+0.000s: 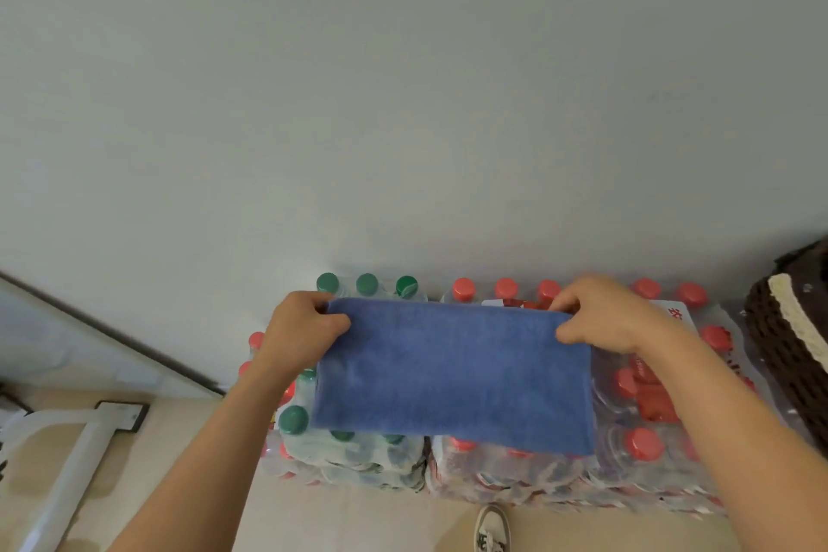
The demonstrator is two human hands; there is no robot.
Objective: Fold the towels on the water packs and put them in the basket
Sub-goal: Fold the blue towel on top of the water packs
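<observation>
We see a white rail (76, 453) well out at 8 o'clock from the towel (452, 376). Left hand (300, 327) pinches the towel's 10 o'clock corner, thumb on top, fingers curled behind. Green pack (358, 457) is under the towel's left end. The towel is blue, folded to a rectangle and spans both pack groups; we can't tell if the far edge is lifted. Shoe (492, 529) at 6. Right hand (600, 314) pinches the 2 o'clock corner the same way. Red packs (649, 408) are under the right end. Basket (788, 336) at 3, just beside them.
</observation>
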